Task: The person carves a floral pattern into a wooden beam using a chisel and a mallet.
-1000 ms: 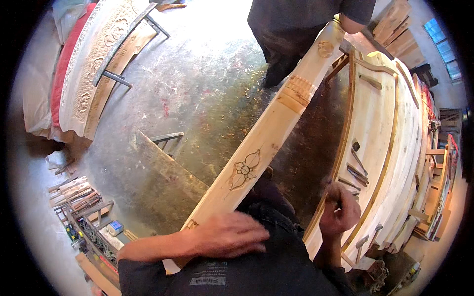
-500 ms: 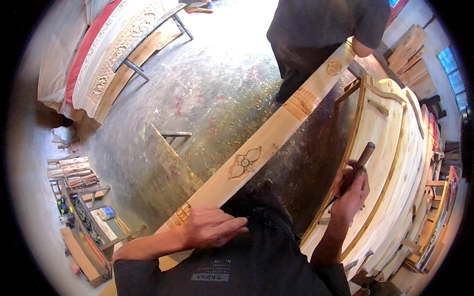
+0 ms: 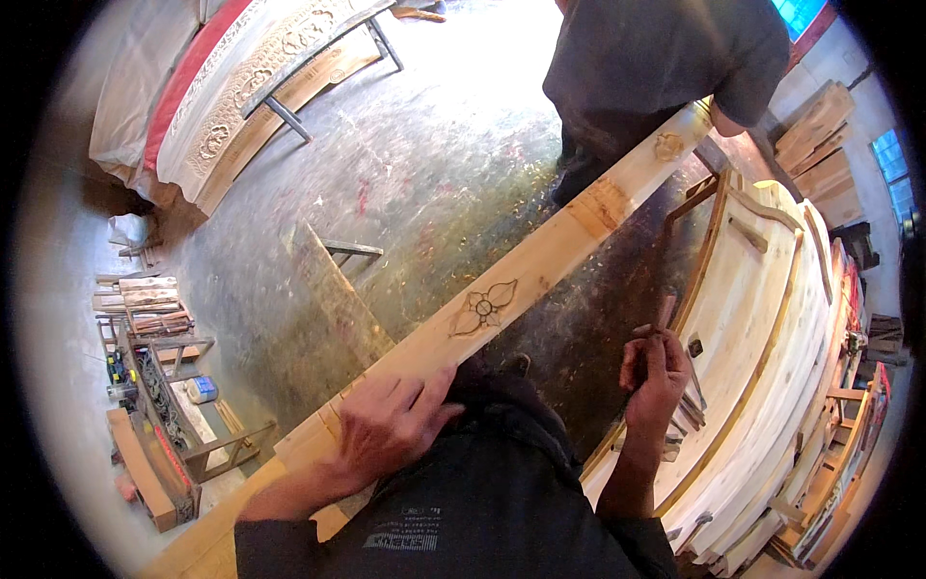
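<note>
A long pale plank [image 3: 415,359] runs from the lower left toward the upper right, with a carved flower and leaf motif [image 3: 484,311] midway and a carved band [image 3: 600,205] farther up. My left hand [image 3: 391,420] lies over its near part, fingers extended and holding nothing; it partly covers the notched carving there. To the right of the plank, my right hand [image 3: 658,372] is raised with its fingers closed round a wooden-handled carving chisel [image 3: 667,309]. The handle points upward, and the fingers hide its lower part. Several slim tools [image 3: 692,413] lie on the boards beside this hand.
A stack of curved boards [image 3: 743,357] fills the right side. Ahead, another person [image 3: 666,68] in dark clothes stands at the plank's far end. Carved panels [image 3: 236,106] lean at the far left beyond a trestle [image 3: 289,118]. Wood shavings litter the floor [image 3: 453,193].
My left hand has turned and come down flatter on the plank. My right hand has shifted slightly left, its tool now more upright and showing less. The view has swung a little.
</note>
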Motion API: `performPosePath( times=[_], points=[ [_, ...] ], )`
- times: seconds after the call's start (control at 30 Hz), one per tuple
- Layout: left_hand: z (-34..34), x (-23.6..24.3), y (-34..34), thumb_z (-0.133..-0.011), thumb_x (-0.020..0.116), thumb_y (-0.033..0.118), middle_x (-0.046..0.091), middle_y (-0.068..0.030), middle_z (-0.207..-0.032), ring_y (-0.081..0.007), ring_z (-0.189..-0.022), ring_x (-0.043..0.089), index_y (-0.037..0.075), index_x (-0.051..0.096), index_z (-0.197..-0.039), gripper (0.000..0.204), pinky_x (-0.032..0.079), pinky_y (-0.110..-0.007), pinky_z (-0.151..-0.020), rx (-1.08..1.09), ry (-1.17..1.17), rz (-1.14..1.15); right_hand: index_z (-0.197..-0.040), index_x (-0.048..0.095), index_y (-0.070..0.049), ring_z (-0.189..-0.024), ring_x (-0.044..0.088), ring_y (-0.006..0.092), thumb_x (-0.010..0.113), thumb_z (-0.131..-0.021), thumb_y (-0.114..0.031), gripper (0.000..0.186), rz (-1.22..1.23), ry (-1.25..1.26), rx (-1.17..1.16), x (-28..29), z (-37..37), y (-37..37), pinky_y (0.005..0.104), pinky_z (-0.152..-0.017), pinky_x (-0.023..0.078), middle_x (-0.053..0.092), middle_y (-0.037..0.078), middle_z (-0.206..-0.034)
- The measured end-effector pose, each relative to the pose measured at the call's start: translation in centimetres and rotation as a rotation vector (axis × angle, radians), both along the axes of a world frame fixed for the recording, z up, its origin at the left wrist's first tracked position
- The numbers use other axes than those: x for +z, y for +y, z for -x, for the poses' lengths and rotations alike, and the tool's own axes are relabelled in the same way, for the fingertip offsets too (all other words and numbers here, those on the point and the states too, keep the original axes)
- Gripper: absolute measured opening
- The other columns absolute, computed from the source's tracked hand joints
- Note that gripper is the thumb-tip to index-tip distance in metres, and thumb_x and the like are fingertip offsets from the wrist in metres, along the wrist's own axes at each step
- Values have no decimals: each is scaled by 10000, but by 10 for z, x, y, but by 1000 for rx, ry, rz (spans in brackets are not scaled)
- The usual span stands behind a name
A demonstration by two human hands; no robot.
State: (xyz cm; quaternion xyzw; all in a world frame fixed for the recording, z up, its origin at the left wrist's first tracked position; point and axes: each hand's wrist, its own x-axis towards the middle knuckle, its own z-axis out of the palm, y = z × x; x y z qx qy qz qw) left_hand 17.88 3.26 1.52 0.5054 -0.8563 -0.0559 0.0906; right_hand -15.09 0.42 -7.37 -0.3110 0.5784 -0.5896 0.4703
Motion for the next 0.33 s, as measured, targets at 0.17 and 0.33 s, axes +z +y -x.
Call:
performPosePath(
  times=[0.17,0.33],
  points=[
    [18,-20,-42,-764,898,373,584,-97,-986,-281,-891,625,38,648,-1417,775,523,-417,-738,-27,33,-29,-1140,712,-10,-574,580,92,638,-1099,-164,176,-27,17,76,0,-9,11,236,-502,417,693,46,-797],
    [24,-30,-50,-734,915,377,561,-108,-1029,-302,-918,616,62,627,-1454,838,529,-427,-751,-81,54,-26,-1146,713,-6,-591,597,100,676,-1079,-162,174,-39,76,39,-1,0,29,240,-519,437,703,53,-814]
  ],
)
